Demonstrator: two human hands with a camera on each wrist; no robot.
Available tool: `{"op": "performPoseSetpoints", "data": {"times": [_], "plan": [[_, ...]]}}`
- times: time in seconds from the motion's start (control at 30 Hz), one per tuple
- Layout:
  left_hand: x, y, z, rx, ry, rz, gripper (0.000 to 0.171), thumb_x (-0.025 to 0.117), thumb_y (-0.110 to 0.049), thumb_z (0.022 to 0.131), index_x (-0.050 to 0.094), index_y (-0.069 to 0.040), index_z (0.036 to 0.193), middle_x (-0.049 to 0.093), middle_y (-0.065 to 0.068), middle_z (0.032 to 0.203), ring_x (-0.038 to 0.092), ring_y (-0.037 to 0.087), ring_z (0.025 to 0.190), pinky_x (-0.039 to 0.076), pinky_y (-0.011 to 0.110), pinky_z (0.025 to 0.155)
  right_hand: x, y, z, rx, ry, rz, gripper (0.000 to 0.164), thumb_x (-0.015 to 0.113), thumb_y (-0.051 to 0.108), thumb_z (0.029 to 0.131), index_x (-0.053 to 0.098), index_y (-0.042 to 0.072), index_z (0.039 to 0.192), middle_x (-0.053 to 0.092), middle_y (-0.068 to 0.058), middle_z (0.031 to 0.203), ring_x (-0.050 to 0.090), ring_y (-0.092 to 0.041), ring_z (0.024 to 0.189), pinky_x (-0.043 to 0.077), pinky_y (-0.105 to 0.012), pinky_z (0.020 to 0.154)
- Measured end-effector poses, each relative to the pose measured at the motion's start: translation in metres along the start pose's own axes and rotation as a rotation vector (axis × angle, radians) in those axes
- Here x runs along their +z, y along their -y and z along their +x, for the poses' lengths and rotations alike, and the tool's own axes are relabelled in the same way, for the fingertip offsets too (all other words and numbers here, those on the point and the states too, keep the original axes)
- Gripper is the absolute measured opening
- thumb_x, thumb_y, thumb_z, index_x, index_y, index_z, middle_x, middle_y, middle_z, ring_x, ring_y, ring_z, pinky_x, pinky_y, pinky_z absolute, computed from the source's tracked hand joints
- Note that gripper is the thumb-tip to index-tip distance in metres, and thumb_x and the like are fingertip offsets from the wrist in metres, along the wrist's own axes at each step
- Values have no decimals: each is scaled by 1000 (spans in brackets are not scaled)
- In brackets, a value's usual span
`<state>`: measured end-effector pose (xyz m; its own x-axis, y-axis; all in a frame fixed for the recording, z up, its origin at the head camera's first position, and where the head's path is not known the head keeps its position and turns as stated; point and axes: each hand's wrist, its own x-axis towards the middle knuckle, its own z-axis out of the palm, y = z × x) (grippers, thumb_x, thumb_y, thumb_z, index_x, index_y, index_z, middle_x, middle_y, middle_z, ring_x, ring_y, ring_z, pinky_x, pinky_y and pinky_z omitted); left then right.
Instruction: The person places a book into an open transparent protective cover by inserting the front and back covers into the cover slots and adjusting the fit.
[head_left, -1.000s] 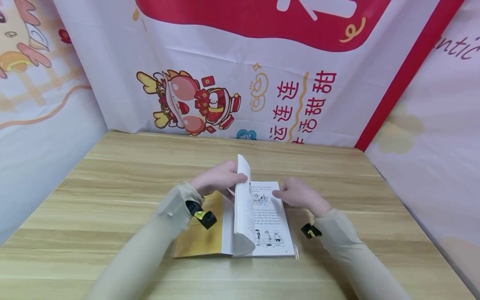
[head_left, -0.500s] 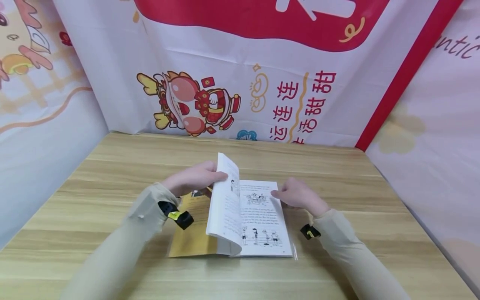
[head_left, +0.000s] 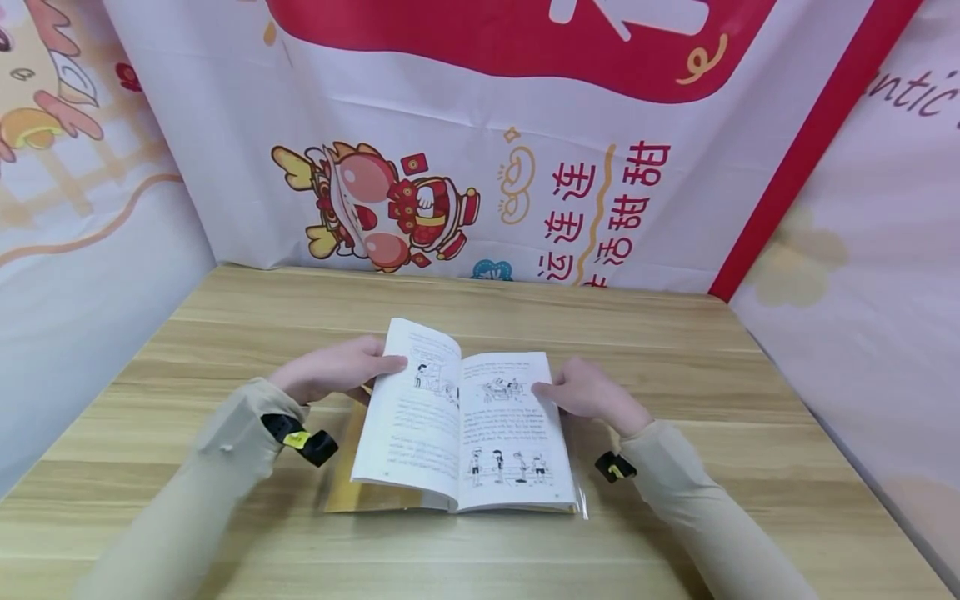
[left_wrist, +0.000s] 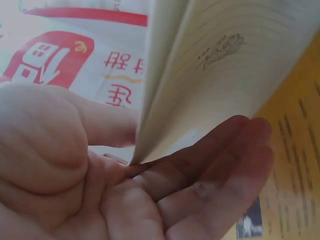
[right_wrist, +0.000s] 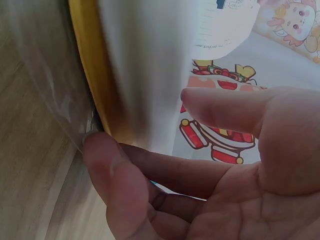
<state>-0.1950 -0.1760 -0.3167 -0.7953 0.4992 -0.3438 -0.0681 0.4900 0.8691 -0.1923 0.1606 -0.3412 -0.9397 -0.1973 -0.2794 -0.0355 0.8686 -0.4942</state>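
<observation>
An open book with printed text and line drawings lies on the wooden table. My left hand grips its raised left-hand pages near the upper outer edge, thumb on the printed face and fingers behind. In the left wrist view these pages stand above the yellow inner cover. On the far side my right hand holds the right edge, its thumb over the page. The right wrist view has fingers under the yellow cover and its clear plastic jacket.
The table has a light wood grain. Behind it hangs a white cloth with red print and a cartoon figure. Printed cloths also flank the left and right sides. Each wrist wears a black strap.
My left hand has moved left and slightly down, swinging the upright bundle of pages over to the left. Both facing pages now show. The right hand stays at the right edge.
</observation>
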Motion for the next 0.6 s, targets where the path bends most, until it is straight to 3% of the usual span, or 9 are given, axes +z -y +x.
{"op": "performPoseSetpoints", "data": {"times": [0.27,0.5,0.6], "plan": [[-7,9,-4,-8,26,46,36,40,-25,104,50,0,129,66,10,97,65,24,82,52,41,69,-2,2,0,-10,17,24,39,57,42,94,66,12,70,38,2,54,31,-11,46,29,-22,41],[-8,10,-2,-44,15,73,36,40,-26,104,53,-1,125,66,9,96,65,23,82,52,39,71,-6,4,0,-3,34,119,31,57,42,94,68,13,87,62,-5,73,48,-18,56,35,-23,44],[-7,10,-1,-61,6,86,35,41,-26,104,53,0,125,67,8,96,64,22,82,51,38,71,-6,4,0,15,9,199,29,61,39,92,65,10,89,62,-6,77,50,-19,59,38,-24,47]]}}
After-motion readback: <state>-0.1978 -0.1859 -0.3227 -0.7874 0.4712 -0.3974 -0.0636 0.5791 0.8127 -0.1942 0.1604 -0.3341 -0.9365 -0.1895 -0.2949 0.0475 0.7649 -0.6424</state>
